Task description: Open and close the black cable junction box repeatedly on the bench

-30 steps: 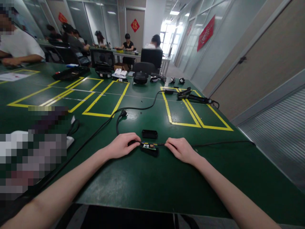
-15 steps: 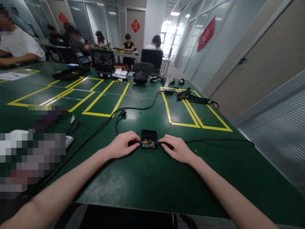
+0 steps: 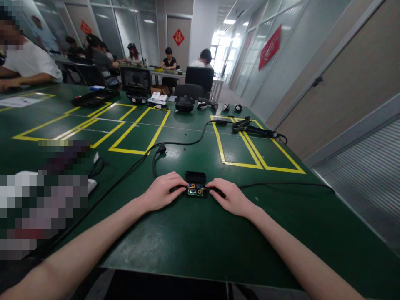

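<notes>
A small open black case with a green circuit board (image 3: 196,191) lies on the green table (image 3: 200,237) in front of me. My left hand (image 3: 162,192) pinches the black cable at the case's left end. At the right end my right hand (image 3: 230,196) is closed on the cable that runs off to the right (image 3: 290,183). The case's black lid (image 3: 195,176) rests flat just behind the board, touching it or nearly so.
A black power cord with a plug (image 3: 161,148) curves across the table behind my hands. Yellow tape rectangles (image 3: 139,131) mark the surface. Black tools (image 3: 254,130) lie at the right rear. Other people sit at tables beyond, and a blurred patch covers the left.
Both hands have closed in on the open case from either side. The case has shifted back toward the lid and now lies level against it.
</notes>
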`<control>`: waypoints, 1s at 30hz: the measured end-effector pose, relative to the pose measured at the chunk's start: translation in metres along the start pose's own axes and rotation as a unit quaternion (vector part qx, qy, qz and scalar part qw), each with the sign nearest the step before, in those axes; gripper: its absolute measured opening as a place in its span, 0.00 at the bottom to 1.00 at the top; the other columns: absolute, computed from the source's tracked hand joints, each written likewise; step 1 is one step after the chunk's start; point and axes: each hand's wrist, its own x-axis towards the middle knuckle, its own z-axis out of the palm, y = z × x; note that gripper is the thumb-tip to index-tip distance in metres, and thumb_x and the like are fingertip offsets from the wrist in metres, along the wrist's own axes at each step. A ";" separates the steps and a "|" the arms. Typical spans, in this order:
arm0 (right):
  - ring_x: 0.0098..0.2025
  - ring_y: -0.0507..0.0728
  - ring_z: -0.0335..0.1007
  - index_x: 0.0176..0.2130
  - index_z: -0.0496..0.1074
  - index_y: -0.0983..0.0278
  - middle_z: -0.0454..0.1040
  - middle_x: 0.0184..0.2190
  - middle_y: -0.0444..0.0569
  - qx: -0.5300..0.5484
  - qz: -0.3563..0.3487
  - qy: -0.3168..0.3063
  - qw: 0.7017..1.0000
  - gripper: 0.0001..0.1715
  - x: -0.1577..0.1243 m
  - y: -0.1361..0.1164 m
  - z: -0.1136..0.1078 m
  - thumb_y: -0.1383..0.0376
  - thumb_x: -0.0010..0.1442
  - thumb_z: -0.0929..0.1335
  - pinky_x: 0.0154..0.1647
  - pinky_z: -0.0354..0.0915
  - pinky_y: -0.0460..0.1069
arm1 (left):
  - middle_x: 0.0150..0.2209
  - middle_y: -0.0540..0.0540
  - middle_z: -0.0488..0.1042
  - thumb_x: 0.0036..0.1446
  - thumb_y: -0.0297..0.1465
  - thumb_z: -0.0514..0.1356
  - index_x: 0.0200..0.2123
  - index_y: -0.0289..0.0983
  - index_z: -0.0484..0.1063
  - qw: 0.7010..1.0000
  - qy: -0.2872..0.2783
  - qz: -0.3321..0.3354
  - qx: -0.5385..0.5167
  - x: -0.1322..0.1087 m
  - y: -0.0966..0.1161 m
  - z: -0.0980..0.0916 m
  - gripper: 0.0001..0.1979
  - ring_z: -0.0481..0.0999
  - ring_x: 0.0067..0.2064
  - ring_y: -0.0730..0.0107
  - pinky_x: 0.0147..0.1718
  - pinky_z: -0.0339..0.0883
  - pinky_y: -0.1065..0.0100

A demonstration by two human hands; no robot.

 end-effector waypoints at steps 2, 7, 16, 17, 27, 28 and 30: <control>0.41 0.59 0.76 0.49 0.73 0.62 0.79 0.40 0.52 0.002 0.001 -0.001 1.000 0.09 0.000 0.001 0.000 0.67 0.72 0.64 0.43 0.74 0.54 | 0.43 0.44 0.80 0.71 0.31 0.58 0.46 0.38 0.78 1.000 -0.018 -0.009 -0.002 0.000 0.000 0.001 0.09 0.79 0.45 0.64 0.45 0.74 0.65; 0.43 0.59 0.75 0.49 0.74 0.60 0.79 0.41 0.52 0.000 -0.018 0.010 1.000 0.09 0.000 0.001 0.000 0.67 0.73 0.65 0.43 0.73 0.55 | 0.43 0.45 0.80 0.70 0.30 0.59 0.46 0.39 0.79 0.999 -0.034 -0.035 0.011 -0.001 0.000 0.001 0.08 0.79 0.46 0.64 0.46 0.74 0.65; 0.43 0.60 0.75 0.47 0.75 0.61 0.79 0.42 0.53 0.001 -0.037 0.017 0.999 0.09 0.002 0.000 0.000 0.68 0.71 0.65 0.43 0.73 0.56 | 0.40 0.47 0.79 0.70 0.31 0.60 0.47 0.39 0.78 0.997 -0.013 -0.053 0.058 -0.001 0.002 0.001 0.07 0.78 0.42 0.64 0.41 0.72 0.66; 0.43 0.60 0.75 0.47 0.75 0.61 0.79 0.41 0.53 0.000 -0.038 0.017 0.999 0.09 0.002 0.000 0.000 0.69 0.71 0.65 0.43 0.73 0.55 | 0.40 0.46 0.79 0.70 0.31 0.60 0.46 0.39 0.78 0.997 -0.012 -0.051 0.055 -0.001 0.001 0.002 0.07 0.79 0.43 0.64 0.41 0.72 0.66; 0.43 0.59 0.72 0.43 0.75 0.63 0.77 0.43 0.54 -0.075 -0.060 -0.026 0.995 0.07 0.003 0.001 -0.003 0.70 0.71 0.66 0.43 0.70 0.54 | 0.39 0.45 0.77 0.73 0.29 0.55 0.37 0.37 0.75 0.996 -0.044 -0.010 0.078 0.002 0.005 0.002 0.11 0.76 0.42 0.64 0.41 0.70 0.66; 0.43 0.60 0.72 0.43 0.75 0.63 0.77 0.43 0.54 -0.085 -0.064 -0.030 0.994 0.07 0.004 0.001 -0.004 0.70 0.70 0.66 0.43 0.70 0.54 | 0.39 0.45 0.77 0.72 0.29 0.54 0.37 0.37 0.74 0.995 -0.048 -0.008 0.089 0.002 0.005 0.001 0.11 0.76 0.42 0.64 0.42 0.69 0.65; 0.42 0.60 0.72 0.44 0.75 0.63 0.78 0.43 0.54 -0.099 -0.071 -0.031 0.992 0.08 0.004 0.000 -0.005 0.70 0.70 0.66 0.42 0.70 0.55 | 0.40 0.45 0.78 0.71 0.28 0.55 0.37 0.38 0.74 0.992 -0.056 -0.007 0.111 0.002 0.007 0.001 0.10 0.76 0.43 0.63 0.43 0.69 0.63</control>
